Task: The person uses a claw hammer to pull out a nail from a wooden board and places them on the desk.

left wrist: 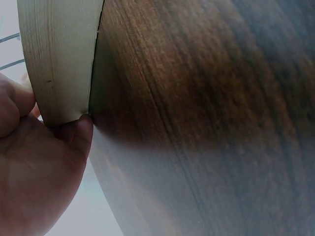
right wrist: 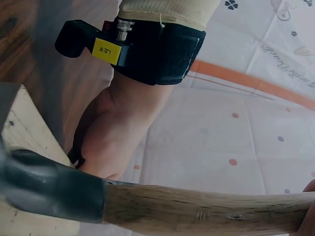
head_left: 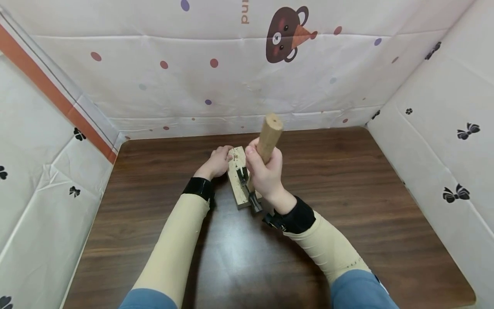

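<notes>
Hammer (head_left: 270,134) head over the wooden block's (head_left: 237,160) near half.
Likely head-heavy and stiff, best held by its handle, as the right hand (head_left: 265,168) grips it beside the block; the left hand (head_left: 218,163) pinches the block's far end.

Wood-grain table (head_left: 386,206), dotted white sheet (head_left: 173,88) behind the table, 1 bear print (head_left: 278,32) beyond it, orange stripe (head_left: 58,95) to its left, bow prints (head_left: 456,194) to its right

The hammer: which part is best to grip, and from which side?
Probably the wooden handle, from the person's right, away from the left hand, as the right hand grips it: it is long and rises above the wooden block, while the dark head is down by the block.
</notes>
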### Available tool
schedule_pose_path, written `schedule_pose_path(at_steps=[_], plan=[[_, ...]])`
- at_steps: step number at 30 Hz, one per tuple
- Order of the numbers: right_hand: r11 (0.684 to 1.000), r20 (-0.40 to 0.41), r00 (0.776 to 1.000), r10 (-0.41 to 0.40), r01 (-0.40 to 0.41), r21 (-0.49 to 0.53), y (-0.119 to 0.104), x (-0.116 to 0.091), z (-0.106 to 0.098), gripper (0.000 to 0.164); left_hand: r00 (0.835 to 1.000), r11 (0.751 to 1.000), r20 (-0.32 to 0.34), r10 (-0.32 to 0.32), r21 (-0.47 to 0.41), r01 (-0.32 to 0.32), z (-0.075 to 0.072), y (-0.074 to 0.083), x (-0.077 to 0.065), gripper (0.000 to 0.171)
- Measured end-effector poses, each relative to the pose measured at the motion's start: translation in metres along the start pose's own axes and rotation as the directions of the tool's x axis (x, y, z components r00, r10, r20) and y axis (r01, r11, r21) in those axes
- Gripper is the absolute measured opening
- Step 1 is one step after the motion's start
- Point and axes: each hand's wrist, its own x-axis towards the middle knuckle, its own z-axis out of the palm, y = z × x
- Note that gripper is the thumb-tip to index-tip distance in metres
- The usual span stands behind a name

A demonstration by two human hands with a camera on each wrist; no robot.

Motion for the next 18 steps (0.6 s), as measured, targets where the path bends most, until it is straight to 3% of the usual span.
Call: schedule_pose_path(at_steps=[4,9,18], plan=[[0.996,-0.026,0.998,-0.05,0.052,0.075,-0.006,-0.009,-0.006,0.033,1.0,1.0,0.007,-0.007,-0.002,0.007,0.0,-0.001,0.0,0.05],[0.982,0.004,0.994,-0.109,0.107,0.153,-0.009,-0.016,-0.011,0.033,1.0,1.0,0.002,-0.006,0.003,0.006,-0.001,-0.002,-0.001,0.049],[0.977,0.016,0.986,-0.168,0.165,0.138,-0.01,-0.018,-0.013,0.051,1.0,1.0,0.001,0.002,-0.011,-0.002,0.0,0.001,-0.004,0.05]])
